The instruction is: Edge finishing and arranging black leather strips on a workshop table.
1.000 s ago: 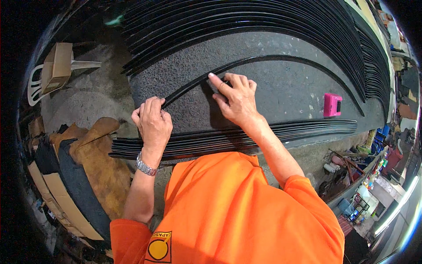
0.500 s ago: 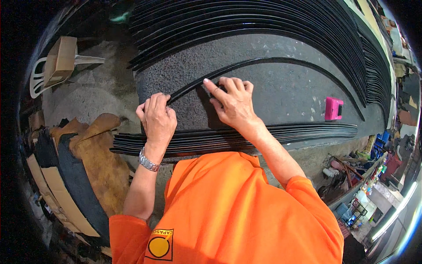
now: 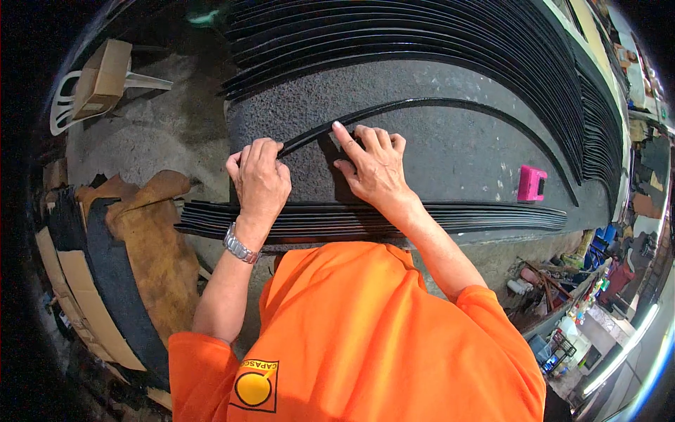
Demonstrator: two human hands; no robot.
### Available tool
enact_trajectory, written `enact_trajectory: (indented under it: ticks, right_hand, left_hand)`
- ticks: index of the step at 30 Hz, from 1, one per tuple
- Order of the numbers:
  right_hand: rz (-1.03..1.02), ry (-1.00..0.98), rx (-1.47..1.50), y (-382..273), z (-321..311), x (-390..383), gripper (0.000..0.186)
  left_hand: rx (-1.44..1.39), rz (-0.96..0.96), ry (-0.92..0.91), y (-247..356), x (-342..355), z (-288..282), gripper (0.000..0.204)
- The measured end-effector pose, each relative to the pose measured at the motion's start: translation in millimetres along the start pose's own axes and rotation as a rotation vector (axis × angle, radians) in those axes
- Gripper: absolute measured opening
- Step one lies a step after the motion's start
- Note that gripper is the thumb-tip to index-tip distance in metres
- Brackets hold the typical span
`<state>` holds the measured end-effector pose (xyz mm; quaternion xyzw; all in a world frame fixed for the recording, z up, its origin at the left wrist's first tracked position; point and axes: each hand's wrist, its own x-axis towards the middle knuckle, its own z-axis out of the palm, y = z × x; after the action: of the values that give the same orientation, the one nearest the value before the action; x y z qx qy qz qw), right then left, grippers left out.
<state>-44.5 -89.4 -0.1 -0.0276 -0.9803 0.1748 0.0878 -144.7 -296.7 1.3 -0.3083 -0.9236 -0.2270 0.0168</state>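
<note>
A long, narrow black strip (image 3: 443,102) lies bowed across the dark grey, speckled worktable (image 3: 450,148). My left hand (image 3: 261,176) has its fingers closed on the left end of the strip. To its right, my right hand (image 3: 369,162) rests its index fingertip on the strip, with the other fingers apart and loosely bent. Below both hands a stack of similar black strips (image 3: 485,214) runs along the near edge. A pink tool (image 3: 529,183) with a black part sits at the right of the table.
Many curved black strips (image 3: 401,28) cover the far side. A cardboard box (image 3: 100,77) sits on a white plastic chair (image 3: 67,105) at the left, above hides and cardboard sheets (image 3: 151,232). Cluttered items (image 3: 576,295) stand off the table's right end.
The whole view has tilted slightly, with the chair higher and the pink tool lower. Both hands stay on the strip in much the same places, with only slight finger shifts.
</note>
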Motion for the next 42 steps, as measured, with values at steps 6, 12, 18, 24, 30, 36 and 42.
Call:
enact_trajectory:
  ticks: [6, 12, 18, 24, 30, 36, 42]
  right_hand:
    - [-0.11, 0.003, 0.051, -25, 10, 4, 0.066]
    - [-0.106, -0.017, 0.065, -33, 11, -2, 0.067]
    - [-0.017, -0.011, -0.014, -21, 7, -10, 0.071]
    - [-0.01, 0.015, -0.075, -25, 16, -5, 0.071]
    - [-0.032, -0.019, -0.082, -41, 20, 1, 0.069]
    - [-0.144, -0.046, -0.007, -66, 23, 4, 0.069]
    - [-0.13, -0.057, -0.002, -71, 22, 5, 0.069]
  left_hand:
    - [0.016, -0.01, -0.022, -1, 0, 0, 0.029]
    - [-0.049, 0.024, -0.009, -13, -5, -4, 0.027]
    - [-0.068, -0.026, 0.0, -29, -20, -17, 0.023]
    - [-0.085, -0.091, 0.032, -35, -28, -11, 0.02]
    - [-0.118, -0.103, 0.031, -38, -28, -10, 0.019]
    - [-0.13, -0.092, 0.023, -39, -27, -12, 0.019]
    - [-0.119, -0.079, 0.034, -39, -28, -12, 0.02]
